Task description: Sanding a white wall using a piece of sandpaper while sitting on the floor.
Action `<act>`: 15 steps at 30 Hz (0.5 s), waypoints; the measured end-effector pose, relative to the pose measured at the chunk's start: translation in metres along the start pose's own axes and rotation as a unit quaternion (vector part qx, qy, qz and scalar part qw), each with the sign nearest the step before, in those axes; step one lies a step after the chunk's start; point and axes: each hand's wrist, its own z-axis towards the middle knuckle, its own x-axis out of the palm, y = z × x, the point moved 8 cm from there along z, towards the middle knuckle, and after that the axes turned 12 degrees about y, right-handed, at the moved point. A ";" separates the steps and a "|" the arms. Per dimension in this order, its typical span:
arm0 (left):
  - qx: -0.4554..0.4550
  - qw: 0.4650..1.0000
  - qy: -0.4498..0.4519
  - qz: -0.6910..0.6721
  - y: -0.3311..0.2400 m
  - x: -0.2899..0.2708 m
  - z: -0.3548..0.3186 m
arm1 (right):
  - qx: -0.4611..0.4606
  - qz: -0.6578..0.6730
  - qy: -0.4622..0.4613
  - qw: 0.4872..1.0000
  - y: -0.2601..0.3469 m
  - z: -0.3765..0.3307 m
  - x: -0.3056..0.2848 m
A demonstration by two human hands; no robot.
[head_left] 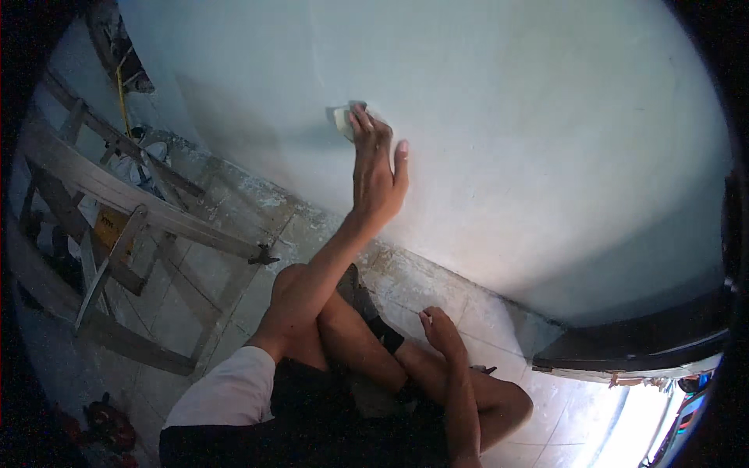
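Observation:
My left hand [376, 168] reaches up to the pale, whitish wall [499, 117]. Its fingers press a small, pale yellowish flat piece [342, 120] with a dark edge against the surface; whether it is a pad or a folded sheet is hard to make out. The thumb stands apart to the right. My right hand [445, 333] hangs over my bent leg, well away from the wall, its fingers loosely curled and no object visible in them.
A wooden ladder [101, 183] leans or lies at the left, its legs reaching toward my knee. Behind it is a yellow container [111, 228]. A dark ledge [632, 347] juts out at the right. A reddish-dark object [109, 421] lies on the tiled floor [183, 288].

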 end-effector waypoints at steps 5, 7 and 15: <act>0.032 0.991 -0.126 -0.037 0.038 -0.050 0.056 | 0.010 0.003 0.023 1.000 -0.005 -0.007 0.009; 0.038 0.986 -0.156 -0.049 0.041 -0.075 0.078 | 0.009 -0.003 0.018 1.000 -0.008 -0.005 0.010; -0.059 0.983 -0.172 -0.032 0.003 -0.074 0.070 | 0.095 -0.018 0.109 0.989 -0.026 0.006 0.020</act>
